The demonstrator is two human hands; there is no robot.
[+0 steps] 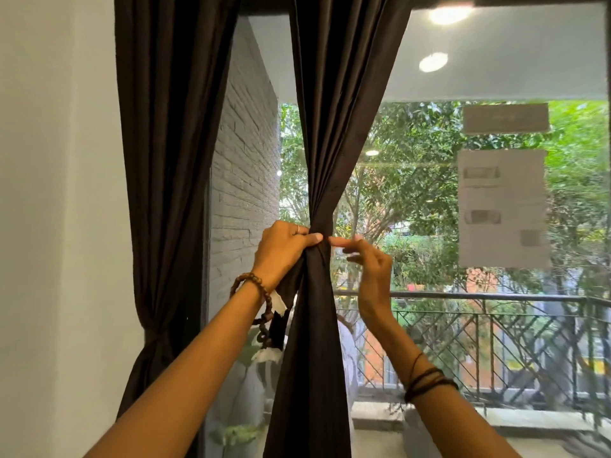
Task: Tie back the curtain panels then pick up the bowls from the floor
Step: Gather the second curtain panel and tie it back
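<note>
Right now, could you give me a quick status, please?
Left hand grips gathered middle curtain panel. Right hand pinching at the bunch. Left panel already tied. Bowls unseen.

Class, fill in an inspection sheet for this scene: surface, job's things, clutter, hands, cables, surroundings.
Surface: nothing seen; floor out of view.
Job's things: middle curtain panel bunched at its waist; left curtain panel already tied low; bowls not seen.
Clutter: papers stuck on the glass.
Hands: left hand grips the gathered cloth; right hand pinches at the gather.
Cables: nothing seen.
Surroundings: white wall, brick wall, balcony railing, trees.
</note>
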